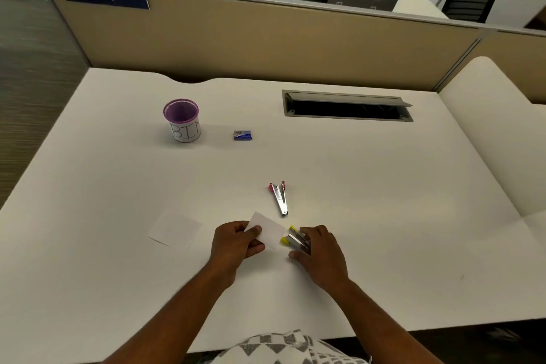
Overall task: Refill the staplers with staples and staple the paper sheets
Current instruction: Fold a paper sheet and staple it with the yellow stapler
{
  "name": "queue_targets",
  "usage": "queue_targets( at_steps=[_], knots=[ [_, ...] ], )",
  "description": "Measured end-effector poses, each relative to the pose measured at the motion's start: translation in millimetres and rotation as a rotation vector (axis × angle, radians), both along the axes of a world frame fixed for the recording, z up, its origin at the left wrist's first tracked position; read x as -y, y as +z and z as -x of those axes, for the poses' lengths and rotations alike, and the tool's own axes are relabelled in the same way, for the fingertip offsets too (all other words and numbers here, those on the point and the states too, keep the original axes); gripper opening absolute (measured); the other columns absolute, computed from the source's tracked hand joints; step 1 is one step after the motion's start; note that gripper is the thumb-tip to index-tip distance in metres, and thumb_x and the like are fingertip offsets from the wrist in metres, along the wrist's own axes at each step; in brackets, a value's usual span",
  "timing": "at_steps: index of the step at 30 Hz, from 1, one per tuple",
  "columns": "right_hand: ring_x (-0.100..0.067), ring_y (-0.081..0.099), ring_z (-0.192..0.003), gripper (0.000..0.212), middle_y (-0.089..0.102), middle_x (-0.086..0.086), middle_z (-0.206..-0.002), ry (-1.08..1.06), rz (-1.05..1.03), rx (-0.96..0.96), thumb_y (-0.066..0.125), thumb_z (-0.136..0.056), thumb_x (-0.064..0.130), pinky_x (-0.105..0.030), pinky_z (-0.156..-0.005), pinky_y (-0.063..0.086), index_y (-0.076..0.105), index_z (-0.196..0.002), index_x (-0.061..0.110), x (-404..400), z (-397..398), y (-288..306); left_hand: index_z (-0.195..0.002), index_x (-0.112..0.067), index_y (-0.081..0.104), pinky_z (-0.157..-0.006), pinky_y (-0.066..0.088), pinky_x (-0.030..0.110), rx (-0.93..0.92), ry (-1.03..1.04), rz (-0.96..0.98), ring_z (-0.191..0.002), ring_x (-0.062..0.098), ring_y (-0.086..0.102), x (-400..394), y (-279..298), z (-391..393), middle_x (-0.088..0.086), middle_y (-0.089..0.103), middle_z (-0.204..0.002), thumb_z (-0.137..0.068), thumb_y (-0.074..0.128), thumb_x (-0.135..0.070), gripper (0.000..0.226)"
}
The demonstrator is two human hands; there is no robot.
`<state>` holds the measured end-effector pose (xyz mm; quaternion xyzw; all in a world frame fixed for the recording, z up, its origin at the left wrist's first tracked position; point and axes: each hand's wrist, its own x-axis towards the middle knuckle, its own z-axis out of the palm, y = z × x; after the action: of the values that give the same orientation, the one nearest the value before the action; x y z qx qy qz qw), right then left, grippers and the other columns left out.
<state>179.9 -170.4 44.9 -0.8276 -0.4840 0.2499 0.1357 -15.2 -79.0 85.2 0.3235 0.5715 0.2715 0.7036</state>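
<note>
My left hand pinches a small white paper sheet between thumb and fingers, just above the desk. My right hand grips a yellow-tipped metal stapler, whose jaws meet the sheet's right edge. A red-tipped stapler lies with its arms apart on the desk just beyond my hands. Another white paper sheet lies flat to the left. A small blue box of staples sits farther back.
A purple-rimmed cup marked "BIN" stands at the back left of the white desk. A grey cable hatch opens at the back right. A tan partition closes off the far edge.
</note>
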Motion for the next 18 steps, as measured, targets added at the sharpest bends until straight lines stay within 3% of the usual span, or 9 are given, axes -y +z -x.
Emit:
queue_targets(
  at_steps=[5, 7, 9, 12, 14, 16, 18],
  knots=[
    [-0.019, 0.052, -0.112, 0.044, 0.054, 0.006, -0.121, 0.102, 0.01, 0.209, 0.067, -0.091, 0.043, -0.032, -0.085, 0.05, 0.057, -0.132, 0.03, -2, 5, -7, -0.097, -0.008, 0.072, -0.073, 0.064, 0.034, 0.039, -0.011, 0.031, -0.076, 0.022, 0.077, 0, -3, 1, 0.014, 0.078, -0.088, -0.098, 0.062, -0.009, 0.01],
    [-0.02, 0.052, -0.111, 0.037, 0.055, 0.004, -0.119, 0.118, 0.002, 0.185, 0.064, -0.095, 0.037, -0.031, -0.086, 0.049, 0.058, -0.13, 0.028, -2, 4, -9, -0.097, -0.009, 0.072, -0.074, 0.064, 0.034, 0.048, -0.014, 0.031, -0.078, 0.023, 0.077, 0, -3, 1, 0.012, 0.079, -0.087, -0.098, 0.061, -0.009, 0.011],
    [-0.019, 0.056, -0.108, 0.03, 0.059, 0.003, -0.117, 0.033, -0.044, -0.027, 0.065, -0.096, 0.031, -0.029, -0.087, 0.048, 0.061, -0.125, 0.024, -1, 3, -7, -0.099, -0.009, 0.072, -0.074, 0.064, 0.033, 0.056, -0.009, 0.027, -0.081, 0.024, 0.077, -1, -2, 1, 0.012, 0.079, -0.088, -0.099, 0.061, -0.009, 0.011],
    [-0.013, 0.067, -0.095, 0.02, 0.068, 0.004, -0.112, -0.169, -0.106, -0.498, 0.067, -0.097, 0.026, -0.023, -0.08, 0.054, 0.063, -0.116, 0.025, 3, 3, 5, -0.105, -0.008, 0.069, -0.076, 0.064, 0.034, 0.055, 0.006, 0.02, -0.086, 0.026, 0.077, -4, -1, 3, 0.014, 0.077, -0.097, -0.098, 0.061, -0.01, 0.011],
    [-0.012, 0.072, -0.093, 0.015, 0.073, 0.003, -0.113, -0.221, -0.089, -0.73, 0.064, -0.099, 0.024, -0.03, -0.081, 0.06, 0.063, -0.114, 0.026, 7, 6, 15, -0.11, -0.007, 0.068, -0.077, 0.064, 0.034, 0.05, 0.011, 0.012, -0.089, 0.026, 0.075, -6, 0, 5, 0.015, 0.075, -0.102, -0.098, 0.062, -0.01, 0.014],
    [-0.017, 0.075, -0.095, 0.016, 0.076, 0.0, -0.112, -0.224, -0.092, -0.884, 0.058, -0.103, 0.019, -0.04, -0.086, 0.059, 0.061, -0.118, 0.02, 13, 10, 22, -0.114, -0.006, 0.067, -0.079, 0.064, 0.035, 0.046, 0.013, 0.005, -0.09, 0.027, 0.074, -6, 0, 5, 0.017, 0.074, -0.105, -0.098, 0.062, -0.011, 0.018],
    [-0.019, 0.074, -0.093, 0.018, 0.077, -0.003, -0.108, -0.2, -0.092, -0.94, 0.054, -0.105, 0.016, -0.038, -0.083, 0.056, 0.059, -0.122, 0.017, 16, 15, 27, -0.118, -0.005, 0.066, -0.083, 0.063, 0.038, 0.03, 0.002, -0.004, -0.092, 0.028, 0.074, -6, 0, 4, 0.018, 0.073, -0.108, -0.098, 0.062, -0.012, 0.022]
  ],
)
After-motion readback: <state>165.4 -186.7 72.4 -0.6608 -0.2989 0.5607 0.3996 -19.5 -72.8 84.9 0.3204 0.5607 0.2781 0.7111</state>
